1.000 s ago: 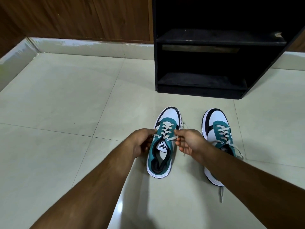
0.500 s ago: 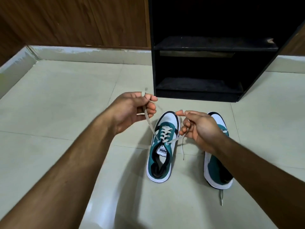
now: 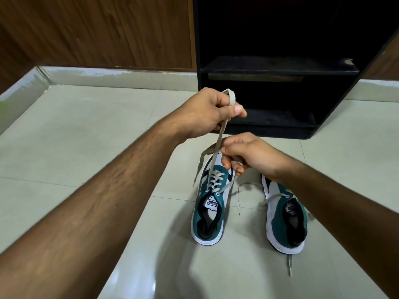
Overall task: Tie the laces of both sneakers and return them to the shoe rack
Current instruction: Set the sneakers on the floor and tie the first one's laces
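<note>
Left hand point(image 3: 207, 111) is higher than 0.5 s ago, now mid-frame in front of the rack's point(image 3: 278, 67) bottom shelf. It grips one lace point(image 3: 218, 147), fingers curled round it. The lace runs taut from the fist down to the top left eyelet of the left sneaker point(image 3: 210, 209); its free end loops over the top of the fist.

Right hand point(image 3: 248, 156) has moved left and in, now just above the toe of the left sneaker and right beside the taut lace. Fingers curled, pinching the other lace end, which trails from the right eyelet up to the hand; a loose tail hangs to the floor point(image 3: 86, 137) between the two sneakers. Exact finger contact is partly hidden by the hand itself.

Left sneaker: centre-bottom of frame, on the floor, toe toward the rack, same spot as before, not tied.

Right sneaker point(image 3: 285, 221): lower right, on the floor, near the other one, toe end covered by the right forearm. More of its heel and tongue is visible than before. Laces loose, one end lying on the floor behind the heel.

Rack: upper right, both visible shelves dark.
</note>
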